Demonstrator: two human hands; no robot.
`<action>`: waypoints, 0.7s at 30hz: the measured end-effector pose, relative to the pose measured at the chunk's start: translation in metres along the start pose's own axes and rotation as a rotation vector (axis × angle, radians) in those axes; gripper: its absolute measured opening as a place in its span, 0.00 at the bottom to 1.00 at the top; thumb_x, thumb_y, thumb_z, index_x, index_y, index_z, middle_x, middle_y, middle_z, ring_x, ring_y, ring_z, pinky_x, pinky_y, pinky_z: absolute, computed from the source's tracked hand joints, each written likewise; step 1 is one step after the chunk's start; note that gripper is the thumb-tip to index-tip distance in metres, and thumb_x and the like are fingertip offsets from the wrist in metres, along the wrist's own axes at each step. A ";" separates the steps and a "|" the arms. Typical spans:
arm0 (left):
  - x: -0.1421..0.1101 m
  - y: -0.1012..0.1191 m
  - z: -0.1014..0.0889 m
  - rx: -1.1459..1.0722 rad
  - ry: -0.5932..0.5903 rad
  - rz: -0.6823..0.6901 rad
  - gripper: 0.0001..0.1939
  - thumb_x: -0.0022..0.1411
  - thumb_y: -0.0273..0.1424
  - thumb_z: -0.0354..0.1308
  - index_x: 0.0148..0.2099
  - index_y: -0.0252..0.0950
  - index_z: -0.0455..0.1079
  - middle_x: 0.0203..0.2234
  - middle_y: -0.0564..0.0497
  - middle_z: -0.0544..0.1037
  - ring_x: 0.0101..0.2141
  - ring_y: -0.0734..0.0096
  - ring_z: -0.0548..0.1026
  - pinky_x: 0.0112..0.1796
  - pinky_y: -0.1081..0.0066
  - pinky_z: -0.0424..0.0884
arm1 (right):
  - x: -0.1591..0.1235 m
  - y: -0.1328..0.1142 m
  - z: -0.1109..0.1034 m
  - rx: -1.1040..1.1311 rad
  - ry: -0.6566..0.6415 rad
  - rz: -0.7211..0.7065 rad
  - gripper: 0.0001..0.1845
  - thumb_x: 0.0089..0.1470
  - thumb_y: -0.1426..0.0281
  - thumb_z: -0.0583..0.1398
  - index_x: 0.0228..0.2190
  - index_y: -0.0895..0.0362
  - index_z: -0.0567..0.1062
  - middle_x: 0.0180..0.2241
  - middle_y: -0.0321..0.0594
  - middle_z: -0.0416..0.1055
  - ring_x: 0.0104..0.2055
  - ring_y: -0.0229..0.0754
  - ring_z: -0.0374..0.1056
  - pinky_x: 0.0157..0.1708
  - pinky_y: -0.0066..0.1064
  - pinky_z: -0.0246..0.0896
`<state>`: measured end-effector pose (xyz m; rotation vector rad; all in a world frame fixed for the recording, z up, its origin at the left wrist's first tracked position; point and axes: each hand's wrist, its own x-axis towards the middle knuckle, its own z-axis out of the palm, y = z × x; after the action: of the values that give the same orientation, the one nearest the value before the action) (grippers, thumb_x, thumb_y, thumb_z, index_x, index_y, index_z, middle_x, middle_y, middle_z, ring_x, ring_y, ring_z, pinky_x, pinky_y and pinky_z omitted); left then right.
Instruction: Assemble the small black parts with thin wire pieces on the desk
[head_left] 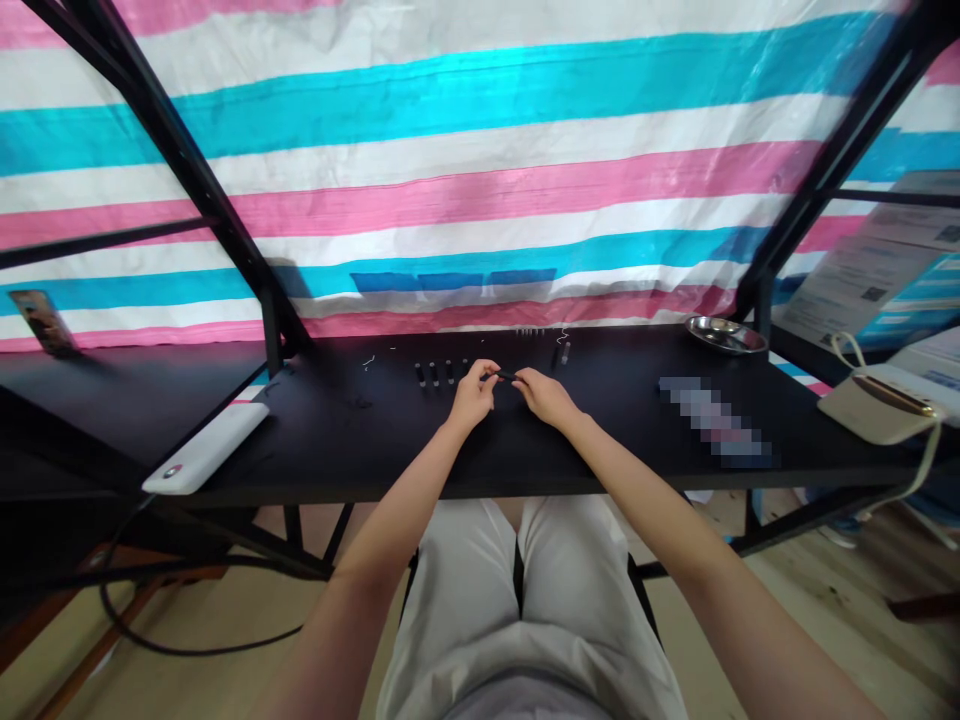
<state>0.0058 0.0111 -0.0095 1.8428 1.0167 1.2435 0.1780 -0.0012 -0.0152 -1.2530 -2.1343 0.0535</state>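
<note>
A small, dark, tube-shaped piece (506, 376) is held between the fingertips of both hands, just above the black table. My left hand (474, 395) pinches its left end, and my right hand (547, 397) grips the right end. Its exact kind is too small to make out. Left of my left hand, several short black cylinders with greyish ends (434, 375) stand in a row, the rightmost partly hidden behind my fingers. Beyond my right hand lie a small black-and-grey piece (566, 352) and a curly white scrap (562, 336).
Several tiny pieces (530, 331) line the back edge of the black table (375, 440). A shiny metal dish (726, 336) sits at the back right, near a blurred-out item (716, 422) and a cream bag (877, 405). A white power strip-like box (206, 450) lies left.
</note>
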 end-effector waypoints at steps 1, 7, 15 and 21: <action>0.000 0.000 0.000 -0.007 0.003 0.002 0.08 0.61 0.30 0.47 0.44 0.37 0.60 0.35 0.52 0.72 0.14 0.88 0.64 0.16 0.82 0.59 | 0.000 0.001 0.000 -0.005 0.010 0.001 0.15 0.61 0.65 0.48 0.42 0.56 0.70 0.39 0.44 0.71 0.40 0.42 0.68 0.37 0.30 0.60; 0.000 0.001 0.000 -0.026 0.009 0.011 0.08 0.60 0.30 0.48 0.43 0.36 0.60 0.35 0.52 0.72 0.14 0.88 0.64 0.16 0.81 0.60 | 0.000 0.002 -0.005 -0.031 0.022 -0.003 0.14 0.61 0.64 0.49 0.41 0.56 0.71 0.39 0.45 0.72 0.40 0.43 0.68 0.38 0.30 0.60; 0.000 0.001 0.000 -0.045 0.027 0.015 0.08 0.60 0.31 0.48 0.43 0.36 0.61 0.33 0.51 0.73 0.14 0.87 0.64 0.16 0.80 0.60 | -0.001 0.002 -0.012 -0.041 0.043 -0.033 0.15 0.61 0.65 0.48 0.41 0.56 0.72 0.38 0.44 0.72 0.40 0.42 0.69 0.38 0.29 0.60; 0.001 0.000 -0.001 -0.048 0.079 0.014 0.08 0.60 0.31 0.49 0.42 0.36 0.61 0.32 0.52 0.73 0.13 0.87 0.64 0.14 0.81 0.59 | -0.001 0.008 -0.011 -0.055 0.098 -0.047 0.14 0.61 0.65 0.49 0.40 0.57 0.71 0.39 0.43 0.72 0.39 0.41 0.69 0.37 0.29 0.62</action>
<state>0.0048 0.0119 -0.0085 1.7794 1.0096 1.3465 0.1907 -0.0007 -0.0102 -1.2112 -2.0928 -0.0859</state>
